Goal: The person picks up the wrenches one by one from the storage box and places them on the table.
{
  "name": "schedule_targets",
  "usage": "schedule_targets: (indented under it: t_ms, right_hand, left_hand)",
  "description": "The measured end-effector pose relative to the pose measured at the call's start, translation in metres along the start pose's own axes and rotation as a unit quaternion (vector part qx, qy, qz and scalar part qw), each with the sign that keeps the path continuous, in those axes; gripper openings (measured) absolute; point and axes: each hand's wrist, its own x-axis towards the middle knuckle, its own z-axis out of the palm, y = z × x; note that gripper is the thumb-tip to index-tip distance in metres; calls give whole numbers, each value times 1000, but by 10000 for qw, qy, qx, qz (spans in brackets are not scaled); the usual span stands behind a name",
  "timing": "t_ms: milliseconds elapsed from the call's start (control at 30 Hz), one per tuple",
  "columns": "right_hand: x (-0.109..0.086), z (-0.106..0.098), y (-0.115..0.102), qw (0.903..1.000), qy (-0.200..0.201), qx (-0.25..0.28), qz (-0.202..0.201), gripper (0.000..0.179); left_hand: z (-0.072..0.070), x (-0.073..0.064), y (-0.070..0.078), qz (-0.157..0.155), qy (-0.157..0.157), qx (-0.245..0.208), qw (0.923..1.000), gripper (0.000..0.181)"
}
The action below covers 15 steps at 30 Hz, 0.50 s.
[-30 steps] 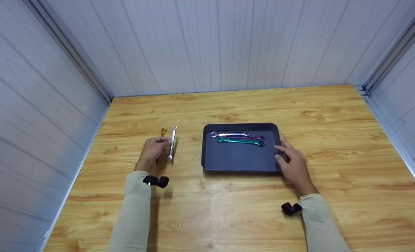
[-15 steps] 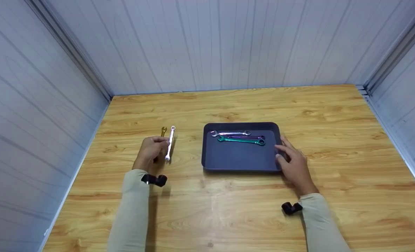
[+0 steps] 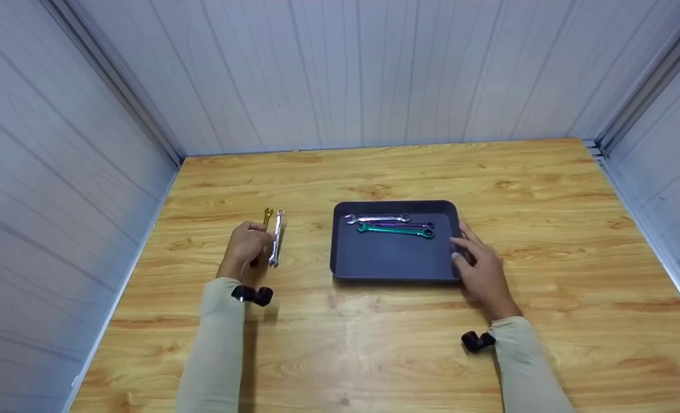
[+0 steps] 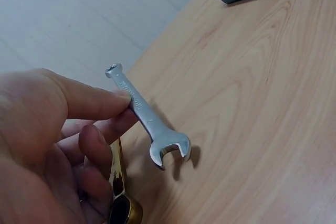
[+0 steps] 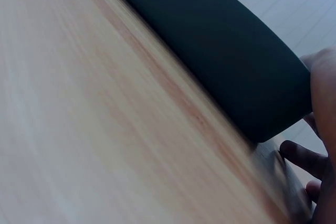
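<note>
My left hand [image 3: 247, 246] pinches a silver combination wrench [image 4: 146, 115] between thumb and forefinger near its middle. The open end points toward me, and its shadow falls on the table beside it. Under that hand lies a gold wrench [image 3: 268, 215], partly hidden by the fingers; whether they touch it I cannot tell. My right hand [image 3: 481, 269] holds the right rim of a dark grey tray [image 3: 394, 279], some fingers over the edge and others outside. Inside the tray are a silver wrench [image 3: 377, 219], a purple wrench [image 3: 430, 225] mostly covered, and a green wrench [image 3: 394, 230].
The wood-grain table [image 3: 346, 344] runs back to a pale panelled wall [image 3: 340, 74]. More panels stand along its left and right sides. Small black wrist cameras sit on both sleeves.
My left hand has shifted slightly left, bringing the pinched silver wrench closer to the gold one. The right hand and the tray stay where they were.
</note>
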Motion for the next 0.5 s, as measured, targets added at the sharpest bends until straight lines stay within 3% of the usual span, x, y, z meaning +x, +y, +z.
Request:
schedule_targets:
  t_ms: [500]
  right_hand:
    - [0, 0, -2, 10000, -38, -45, 3, 33]
  left_hand:
    - [1, 0, 2, -126, -48, 379, 9992, 39]
